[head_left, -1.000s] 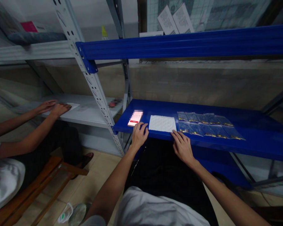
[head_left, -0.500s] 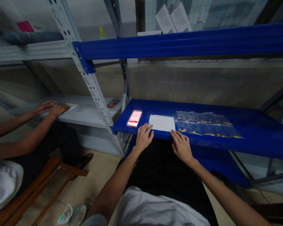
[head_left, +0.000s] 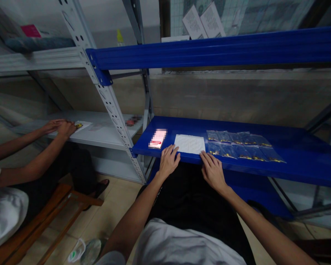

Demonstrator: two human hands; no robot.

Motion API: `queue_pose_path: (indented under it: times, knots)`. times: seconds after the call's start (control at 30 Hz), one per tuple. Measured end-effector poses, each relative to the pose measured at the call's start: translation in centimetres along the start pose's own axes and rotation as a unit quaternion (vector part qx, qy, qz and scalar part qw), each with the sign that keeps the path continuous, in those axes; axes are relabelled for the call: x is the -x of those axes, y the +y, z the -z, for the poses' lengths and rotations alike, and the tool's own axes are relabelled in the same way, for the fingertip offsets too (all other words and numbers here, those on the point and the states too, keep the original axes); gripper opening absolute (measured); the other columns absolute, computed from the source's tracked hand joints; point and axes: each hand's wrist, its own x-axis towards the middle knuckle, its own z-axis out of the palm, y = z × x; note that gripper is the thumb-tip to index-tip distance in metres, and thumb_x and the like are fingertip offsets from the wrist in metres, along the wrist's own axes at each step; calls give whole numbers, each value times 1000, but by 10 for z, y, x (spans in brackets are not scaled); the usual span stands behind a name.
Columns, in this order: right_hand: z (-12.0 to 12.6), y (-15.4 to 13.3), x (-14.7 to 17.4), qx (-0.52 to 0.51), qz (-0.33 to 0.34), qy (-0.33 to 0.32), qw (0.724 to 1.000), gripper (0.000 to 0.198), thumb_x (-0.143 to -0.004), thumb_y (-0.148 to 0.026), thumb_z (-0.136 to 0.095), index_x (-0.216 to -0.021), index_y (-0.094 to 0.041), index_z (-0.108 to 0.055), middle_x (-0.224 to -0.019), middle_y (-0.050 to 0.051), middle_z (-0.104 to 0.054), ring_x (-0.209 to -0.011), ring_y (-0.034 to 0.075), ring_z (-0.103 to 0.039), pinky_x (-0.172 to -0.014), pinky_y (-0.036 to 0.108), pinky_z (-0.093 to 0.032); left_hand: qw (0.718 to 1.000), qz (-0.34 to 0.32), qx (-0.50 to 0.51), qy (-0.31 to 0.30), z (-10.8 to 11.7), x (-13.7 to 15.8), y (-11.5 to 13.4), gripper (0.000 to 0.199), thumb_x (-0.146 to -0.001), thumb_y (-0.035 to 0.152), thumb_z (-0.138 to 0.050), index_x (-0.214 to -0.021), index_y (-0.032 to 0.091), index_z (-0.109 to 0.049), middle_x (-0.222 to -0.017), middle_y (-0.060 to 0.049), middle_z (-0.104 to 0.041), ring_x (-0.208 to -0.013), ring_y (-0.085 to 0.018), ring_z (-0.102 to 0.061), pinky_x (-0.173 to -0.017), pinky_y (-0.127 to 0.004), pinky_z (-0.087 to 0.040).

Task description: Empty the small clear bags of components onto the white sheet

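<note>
The white sheet (head_left: pixel 189 144) is lying long side crosswise ahead; the left hand (head_left: pixel 168 161) and right hand (head_left: pixel 213 170) are resting by its near corners, each grip loosely spread.

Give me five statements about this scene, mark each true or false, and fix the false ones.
1. The white sheet lies flat on the blue shelf. True.
2. The phone is to the right of the white sheet. False: the phone is to its left.
3. The right hand has its fingertips by the white sheet's near right corner. True.
4. The left hand is gripping the phone. False: the left hand is by the white sheet's near left corner, with the phone apart from it.
5. The clear bags lie in two rows. True.
</note>
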Motion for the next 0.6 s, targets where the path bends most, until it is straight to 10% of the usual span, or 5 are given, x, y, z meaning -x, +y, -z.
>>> queue_pose_path:
  times: [0.6]
  knots:
    - [-2,0,0,11,-4,-4,1000,76,-98,-16,-50,-169,-20,-25,-165,16,-46,-147,35,-44,-111,52,-41,1000,1,-4,2,-2,0,-1,37,-108,34,-48,-137,21,-65,-147,-14,-63,-143,-30,-54,-119,-54,-44]
